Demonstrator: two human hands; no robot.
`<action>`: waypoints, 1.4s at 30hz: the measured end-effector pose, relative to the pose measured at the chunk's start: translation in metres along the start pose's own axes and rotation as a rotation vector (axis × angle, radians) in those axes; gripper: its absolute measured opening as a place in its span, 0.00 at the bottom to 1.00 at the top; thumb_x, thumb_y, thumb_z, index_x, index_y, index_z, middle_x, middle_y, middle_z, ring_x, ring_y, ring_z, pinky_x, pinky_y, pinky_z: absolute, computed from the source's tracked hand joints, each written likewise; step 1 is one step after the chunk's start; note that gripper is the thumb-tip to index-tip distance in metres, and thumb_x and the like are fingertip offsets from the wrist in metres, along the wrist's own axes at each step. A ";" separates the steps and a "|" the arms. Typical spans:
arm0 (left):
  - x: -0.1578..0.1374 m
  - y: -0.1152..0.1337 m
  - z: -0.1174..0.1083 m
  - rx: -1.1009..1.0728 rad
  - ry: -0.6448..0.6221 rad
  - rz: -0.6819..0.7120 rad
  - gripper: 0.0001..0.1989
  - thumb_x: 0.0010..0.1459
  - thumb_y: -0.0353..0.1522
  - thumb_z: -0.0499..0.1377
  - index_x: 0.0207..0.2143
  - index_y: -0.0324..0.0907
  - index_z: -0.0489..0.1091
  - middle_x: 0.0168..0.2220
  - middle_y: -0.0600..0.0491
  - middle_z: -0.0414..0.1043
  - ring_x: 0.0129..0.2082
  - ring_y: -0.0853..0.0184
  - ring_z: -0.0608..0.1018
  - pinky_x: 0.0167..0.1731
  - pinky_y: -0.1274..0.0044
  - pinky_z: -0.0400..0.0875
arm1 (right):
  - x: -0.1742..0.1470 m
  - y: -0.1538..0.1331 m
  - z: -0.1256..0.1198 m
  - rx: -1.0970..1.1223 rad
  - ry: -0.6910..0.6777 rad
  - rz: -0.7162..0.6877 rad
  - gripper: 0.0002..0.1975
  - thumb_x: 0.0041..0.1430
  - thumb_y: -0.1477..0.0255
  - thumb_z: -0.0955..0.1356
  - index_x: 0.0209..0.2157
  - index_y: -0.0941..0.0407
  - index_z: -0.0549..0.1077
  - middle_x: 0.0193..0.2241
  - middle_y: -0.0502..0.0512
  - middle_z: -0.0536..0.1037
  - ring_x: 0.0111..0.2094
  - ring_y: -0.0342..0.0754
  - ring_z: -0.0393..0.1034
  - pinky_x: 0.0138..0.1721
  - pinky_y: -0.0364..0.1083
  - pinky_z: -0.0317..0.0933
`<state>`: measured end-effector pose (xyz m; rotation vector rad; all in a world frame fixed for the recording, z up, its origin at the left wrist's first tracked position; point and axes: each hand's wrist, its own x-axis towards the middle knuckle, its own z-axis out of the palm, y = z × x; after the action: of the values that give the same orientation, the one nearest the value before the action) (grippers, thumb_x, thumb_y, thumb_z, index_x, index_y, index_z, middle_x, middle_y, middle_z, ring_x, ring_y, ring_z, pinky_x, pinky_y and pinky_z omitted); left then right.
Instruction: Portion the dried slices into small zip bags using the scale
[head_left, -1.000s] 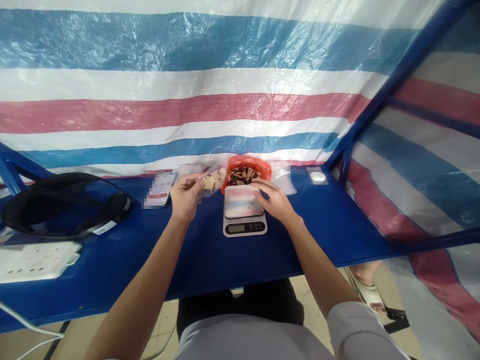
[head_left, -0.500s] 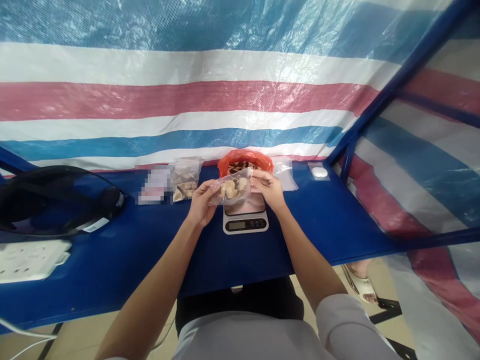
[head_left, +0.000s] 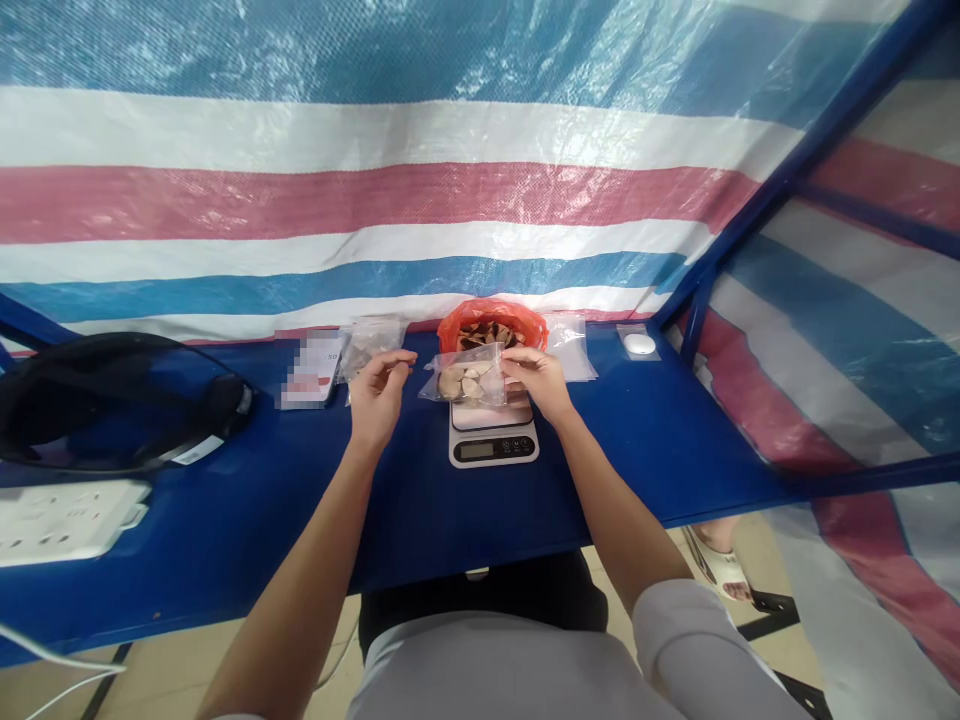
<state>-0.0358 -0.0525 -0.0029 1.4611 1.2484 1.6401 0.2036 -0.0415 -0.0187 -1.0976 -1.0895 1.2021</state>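
Observation:
My right hand (head_left: 538, 380) pinches the right end of a clear zip bag (head_left: 471, 380) that holds several pale, dried slices. The bag hangs over a white kitchen scale (head_left: 494, 448), hiding part of its plate; I cannot tell whether they touch. To the left, my left hand (head_left: 380, 395) is apart from that bag, its fingers loosely bent and parted with nothing between them. Partly behind my left hand lies another filled clear bag (head_left: 370, 338). A red plastic bag (head_left: 454, 322) with dark-edged dried slices stands open behind the scale.
Flat clear bags (head_left: 574, 350) lie right of the red bag, and a small white round case (head_left: 639, 344) sits farther right. A phone (head_left: 315, 368), a black headset (head_left: 120, 400) and a white power strip (head_left: 71, 520) occupy the left. Blue frame bars (head_left: 701, 300) bound the right side.
My left hand has let go of the bag of slices and moved left, in front of the other filled bag. My right hand still holds its end, and the bag's left side has dropped.

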 end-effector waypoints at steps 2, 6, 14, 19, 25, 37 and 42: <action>-0.001 0.013 0.003 0.170 -0.095 0.127 0.11 0.59 0.39 0.60 0.37 0.42 0.77 0.38 0.50 0.79 0.39 0.64 0.79 0.43 0.73 0.73 | 0.001 -0.004 0.003 -0.008 -0.029 -0.015 0.18 0.40 0.58 0.78 0.32 0.54 0.81 0.34 0.51 0.82 0.30 0.47 0.76 0.31 0.47 0.77; 0.001 0.037 0.022 0.356 -0.391 0.189 0.13 0.60 0.40 0.59 0.39 0.41 0.77 0.35 0.50 0.80 0.33 0.65 0.79 0.37 0.76 0.71 | 0.003 -0.013 0.010 -0.028 -0.106 -0.061 0.16 0.42 0.60 0.77 0.34 0.54 0.82 0.36 0.51 0.83 0.32 0.48 0.78 0.35 0.49 0.77; 0.017 0.038 0.046 0.552 -0.480 0.131 0.15 0.59 0.39 0.56 0.25 0.40 0.76 0.21 0.55 0.73 0.22 0.69 0.70 0.28 0.77 0.61 | 0.003 -0.012 0.015 0.036 -0.099 -0.007 0.17 0.44 0.61 0.78 0.36 0.53 0.83 0.36 0.52 0.84 0.36 0.53 0.80 0.38 0.52 0.78; 0.027 0.035 0.051 0.520 -0.580 0.069 0.19 0.59 0.41 0.55 0.20 0.40 0.72 0.19 0.55 0.71 0.22 0.70 0.69 0.26 0.78 0.60 | 0.000 -0.010 0.017 0.048 -0.137 0.041 0.19 0.49 0.60 0.76 0.43 0.52 0.82 0.37 0.52 0.84 0.41 0.56 0.81 0.38 0.52 0.78; 0.039 0.031 0.053 0.471 -0.662 -0.036 0.16 0.55 0.39 0.58 0.20 0.40 0.74 0.18 0.56 0.71 0.22 0.70 0.69 0.24 0.79 0.61 | -0.001 -0.010 0.015 0.030 -0.094 0.147 0.18 0.50 0.60 0.76 0.42 0.51 0.81 0.36 0.51 0.84 0.38 0.55 0.81 0.29 0.48 0.78; 0.042 0.030 0.057 0.575 -0.708 -0.018 0.10 0.51 0.34 0.60 0.24 0.40 0.78 0.21 0.54 0.76 0.23 0.69 0.72 0.26 0.78 0.61 | 0.000 -0.015 0.014 -0.109 -0.041 0.223 0.15 0.52 0.59 0.75 0.37 0.55 0.80 0.30 0.54 0.83 0.28 0.51 0.80 0.20 0.42 0.74; 0.039 0.035 0.054 0.571 -0.746 -0.023 0.13 0.53 0.36 0.57 0.24 0.38 0.77 0.19 0.56 0.70 0.21 0.72 0.67 0.25 0.79 0.58 | 0.013 -0.025 0.014 -0.305 -0.110 0.195 0.15 0.55 0.59 0.74 0.31 0.58 0.79 0.28 0.56 0.83 0.29 0.50 0.80 0.19 0.41 0.72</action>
<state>0.0136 -0.0169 0.0420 2.1079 1.2977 0.5869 0.1936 -0.0288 0.0088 -1.4108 -1.3042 1.2876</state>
